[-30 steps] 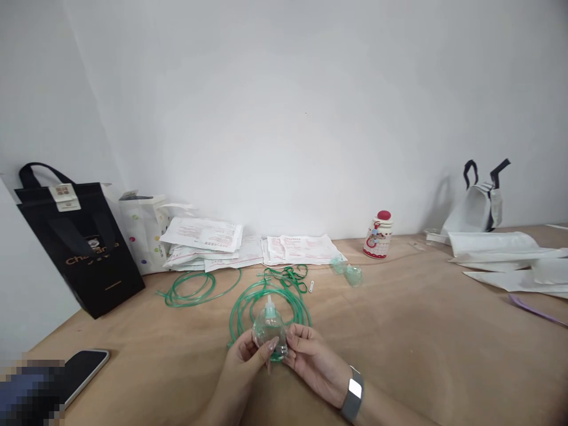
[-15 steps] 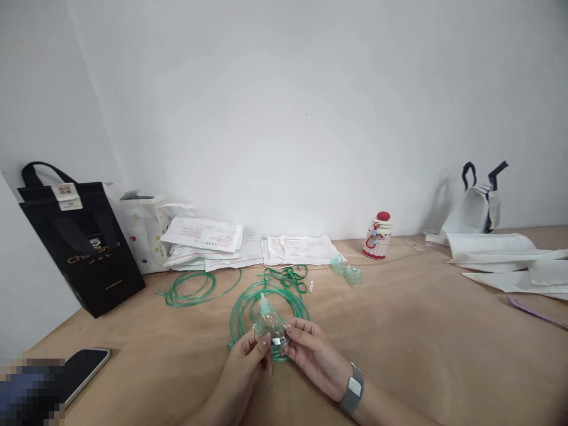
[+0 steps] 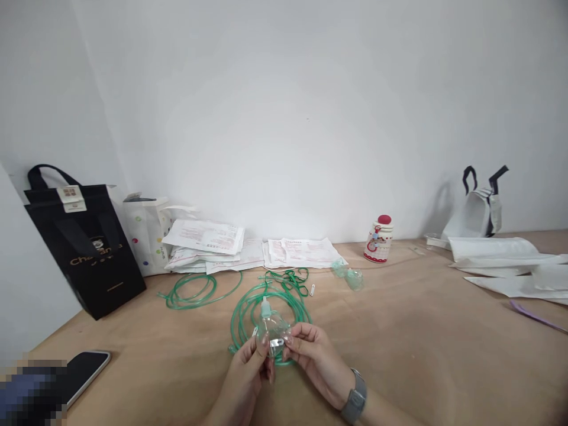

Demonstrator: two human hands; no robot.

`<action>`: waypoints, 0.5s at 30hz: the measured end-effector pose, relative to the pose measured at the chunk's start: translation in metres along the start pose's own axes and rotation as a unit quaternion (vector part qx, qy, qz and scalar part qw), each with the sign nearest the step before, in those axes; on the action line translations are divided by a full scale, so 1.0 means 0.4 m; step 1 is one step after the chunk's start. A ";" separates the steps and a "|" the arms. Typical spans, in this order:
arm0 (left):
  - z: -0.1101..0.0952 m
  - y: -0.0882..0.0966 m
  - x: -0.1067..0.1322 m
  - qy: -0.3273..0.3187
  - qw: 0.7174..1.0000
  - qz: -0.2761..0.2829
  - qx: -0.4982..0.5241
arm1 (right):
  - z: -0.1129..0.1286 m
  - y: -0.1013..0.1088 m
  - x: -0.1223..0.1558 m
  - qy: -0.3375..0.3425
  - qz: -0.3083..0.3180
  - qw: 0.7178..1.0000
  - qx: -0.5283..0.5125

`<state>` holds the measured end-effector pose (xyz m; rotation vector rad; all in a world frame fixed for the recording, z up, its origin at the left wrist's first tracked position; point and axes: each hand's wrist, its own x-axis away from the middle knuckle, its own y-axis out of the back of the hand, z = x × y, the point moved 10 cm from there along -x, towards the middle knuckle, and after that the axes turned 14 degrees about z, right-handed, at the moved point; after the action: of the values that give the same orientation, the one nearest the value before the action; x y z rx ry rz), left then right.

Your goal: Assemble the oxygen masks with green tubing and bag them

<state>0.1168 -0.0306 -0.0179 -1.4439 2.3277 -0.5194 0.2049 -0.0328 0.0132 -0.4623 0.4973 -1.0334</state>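
Between my two hands is a clear oxygen mask (image 3: 274, 324) with a pale green connector pointing away from me. A small metal nose strip (image 3: 277, 343) shows on its near side. My left hand (image 3: 249, 361) pinches the mask's left edge between thumb and fingers. On the opposite edge, my right hand (image 3: 311, 350) grips with thumb and forefinger; a grey watch is on that wrist. Behind and below the mask lies a coil of green tubing (image 3: 237, 313). Green elastic straps (image 3: 298, 279) rest just beyond it, beside a small loose metal strip (image 3: 313, 290).
Another green tubing coil (image 3: 171, 296) lies left, before stacked white packets (image 3: 204, 236). Clear green-tinted mask parts (image 3: 354, 279) sit near a red-capped bottle (image 3: 378, 239). A black bag (image 3: 89, 254) and phone (image 3: 89, 370) are at left; white packaging (image 3: 497, 251) and a purple strip (image 3: 536, 316) at right.
The view has shifted slightly. The mask has turned a little, so its metal nose strip shows more fully. Both hands keep their hold on the edges.
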 end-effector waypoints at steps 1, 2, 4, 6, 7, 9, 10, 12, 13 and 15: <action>-0.004 0.007 -0.002 -0.011 1.000 -0.002 -0.017 | 0.005 -0.002 0.002 0.004 -0.003 1.000 0.006; -0.007 0.014 -0.004 -0.020 0.999 -0.005 -0.034 | 0.009 -0.006 0.003 0.005 -0.004 1.000 0.011; -0.012 0.027 -0.005 -0.032 0.997 -0.013 -0.065 | 0.015 -0.015 0.005 0.006 -0.003 1.000 0.019; -0.021 0.036 0.001 -0.044 0.994 -0.029 -0.092 | 0.018 -0.025 0.006 0.007 0.002 1.000 0.021; -0.027 0.039 0.005 -0.049 0.993 -0.040 -0.104 | 0.019 -0.028 0.006 0.007 0.004 1.000 0.021; -0.038 0.041 0.016 -0.055 0.989 -0.063 -0.121 | 0.017 -0.033 0.006 0.006 0.007 1.000 0.020; -0.043 0.041 0.022 -0.055 0.988 -0.076 -0.125 | 0.015 -0.033 0.006 0.005 0.008 1.000 0.019; -0.051 0.041 0.031 -0.051 0.986 -0.099 -0.127 | 0.011 -0.033 0.007 0.005 0.009 1.000 0.015; -0.058 0.042 0.035 -0.053 0.984 -0.110 -0.126 | 0.009 -0.032 0.007 0.005 0.010 1.000 0.012; -0.074 0.044 0.041 -0.063 0.982 -0.134 -0.118 | 0.006 -0.031 0.007 0.006 0.015 1.000 0.007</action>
<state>0.0821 -0.0347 -0.0021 -1.8585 2.1639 -0.2152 0.1991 -0.0405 0.0219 -0.4350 0.5064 -1.0116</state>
